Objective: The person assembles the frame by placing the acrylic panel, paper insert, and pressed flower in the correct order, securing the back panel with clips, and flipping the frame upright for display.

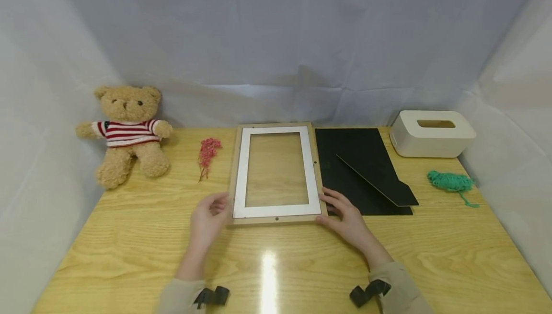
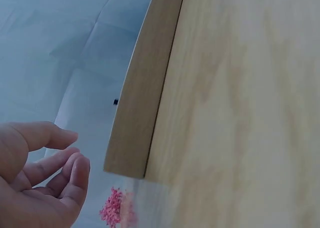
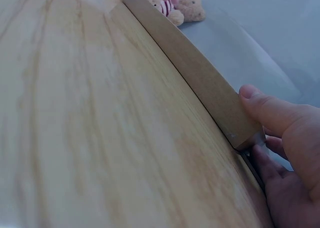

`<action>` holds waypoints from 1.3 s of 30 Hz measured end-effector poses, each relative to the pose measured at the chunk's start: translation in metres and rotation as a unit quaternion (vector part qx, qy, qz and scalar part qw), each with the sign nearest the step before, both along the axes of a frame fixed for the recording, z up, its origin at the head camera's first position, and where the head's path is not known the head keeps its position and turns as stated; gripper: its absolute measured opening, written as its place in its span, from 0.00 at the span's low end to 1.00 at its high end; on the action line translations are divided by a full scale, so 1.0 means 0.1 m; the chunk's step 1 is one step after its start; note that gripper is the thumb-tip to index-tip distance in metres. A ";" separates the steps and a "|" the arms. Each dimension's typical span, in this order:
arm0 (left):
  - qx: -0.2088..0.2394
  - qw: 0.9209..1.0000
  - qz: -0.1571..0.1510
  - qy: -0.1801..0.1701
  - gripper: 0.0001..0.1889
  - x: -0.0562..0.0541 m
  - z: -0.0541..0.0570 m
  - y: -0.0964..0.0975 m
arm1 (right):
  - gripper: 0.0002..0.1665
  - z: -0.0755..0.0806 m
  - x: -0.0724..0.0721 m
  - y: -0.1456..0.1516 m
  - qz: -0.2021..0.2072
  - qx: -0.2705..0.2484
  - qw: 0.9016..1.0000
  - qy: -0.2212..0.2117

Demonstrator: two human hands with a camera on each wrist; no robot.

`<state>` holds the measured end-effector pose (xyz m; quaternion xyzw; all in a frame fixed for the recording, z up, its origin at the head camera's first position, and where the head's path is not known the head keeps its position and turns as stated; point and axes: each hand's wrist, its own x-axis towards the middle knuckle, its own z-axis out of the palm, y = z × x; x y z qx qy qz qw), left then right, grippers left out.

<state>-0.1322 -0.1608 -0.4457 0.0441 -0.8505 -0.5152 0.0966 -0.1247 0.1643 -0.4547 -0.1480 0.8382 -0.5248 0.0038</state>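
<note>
A wooden picture frame [image 1: 258,221] lies flat on the table, with a white mat [image 1: 278,210] around its rectangular opening. My left hand [image 1: 208,220] is beside its near left corner, and in the left wrist view the loosely bent fingers [image 2: 80,180] stand apart from the wood, holding nothing. My right hand [image 1: 347,218] grips the near right corner. The right wrist view has the thumb [image 3: 262,106] against the frame's front side and the fingers bent around the corner. Beside that hand is a black backing board [image 1: 347,139] with a stand leg [image 1: 384,184] raised from it.
Pink dried flowers [image 1: 209,153] lie left of the frame, and a teddy bear [image 1: 129,134] in a striped sweater sits farther left. At the right are a white tissue box [image 1: 431,141] and a green yarn bundle [image 1: 450,180]. Pale cloth [image 1: 276,40] hangs behind the table.
</note>
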 end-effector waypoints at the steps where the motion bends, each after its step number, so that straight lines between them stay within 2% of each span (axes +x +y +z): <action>1: 0.002 1.000 0.004 0.000 0.14 -0.02 0.01 -0.03 | 0.33 0.00 0.00 0.00 -0.001 0.001 1.000 -0.001; 5: 0.024 0.999 0.027 -0.012 0.14 -0.11 0.04 -0.14 | 0.33 0.01 0.01 0.00 -0.003 0.004 1.000 -0.003; 9: 0.050 0.996 0.066 -0.019 0.14 -0.21 0.06 -0.28 | 0.33 0.01 0.01 -0.01 -0.004 0.006 1.000 -0.005; 12: 0.052 0.994 0.098 -0.020 0.14 -0.31 0.06 -0.40 | 0.33 0.02 0.01 -0.01 -0.005 0.011 1.000 -0.008; 16: 0.055 0.990 0.120 -0.045 0.16 -0.46 0.05 -0.55 | 0.33 -0.03 -0.01 0.00 -0.006 0.011 1.000 -0.005; 19: 0.078 0.986 0.124 -0.079 0.18 -0.57 0.03 -0.63 | 0.33 -0.18 -0.06 0.04 -0.009 0.008 1.000 0.001; 22: 0.092 0.983 0.126 -0.098 0.19 -0.67 0.01 -0.68 | 0.34 -0.32 -0.11 0.08 -0.012 0.009 1.000 0.000; 29: 0.097 0.981 0.114 -0.123 0.21 -0.85 -0.08 -0.72 | 0.35 -0.38 -0.14 0.10 -0.007 0.007 1.000 0.003; 31: 0.085 0.981 0.115 -0.129 0.22 -0.88 -0.11 -0.73 | 0.36 -0.37 -0.14 0.10 -0.006 0.005 1.000 0.003; 34: 0.043 0.984 0.113 -0.131 0.23 -0.92 -0.14 -0.73 | 0.36 -0.36 -0.13 0.09 -0.005 0.003 1.000 0.001; 39: -0.008 0.988 0.101 -0.116 0.23 -0.95 -0.19 -0.74 | 0.35 -0.37 -0.13 0.11 -0.005 0.004 1.000 0.005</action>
